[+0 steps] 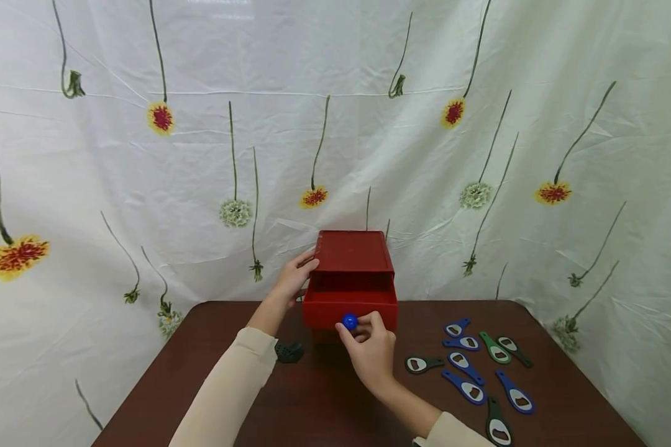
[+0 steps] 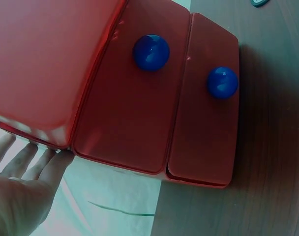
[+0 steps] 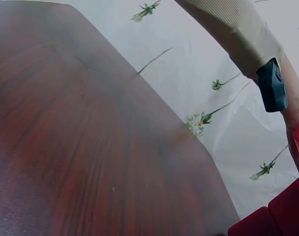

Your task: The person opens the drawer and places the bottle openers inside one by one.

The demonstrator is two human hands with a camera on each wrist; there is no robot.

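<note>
A red box with drawers (image 1: 353, 250) stands at the back of the table. In the head view its upper drawer (image 1: 324, 315) is pulled out, showing the inside. My right hand (image 1: 373, 354) pinches the blue knob (image 1: 349, 321) on that drawer between thumb and fingers. My left hand (image 1: 291, 282) rests along the box's left side, fingers extended. The left wrist view shows two drawer fronts, with an upper blue knob (image 2: 151, 52) and a lower blue knob (image 2: 223, 82); both fronts look flush there, and left fingers (image 2: 53, 167) touch the box edge.
Several bottle openers with blue, green or dark handles, such as a blue bottle opener (image 1: 465, 388), lie on the right of the dark brown table (image 1: 162, 397). A white flowered cloth (image 1: 291, 118) hangs behind. A dark device (image 1: 289, 352) sits at the left wrist.
</note>
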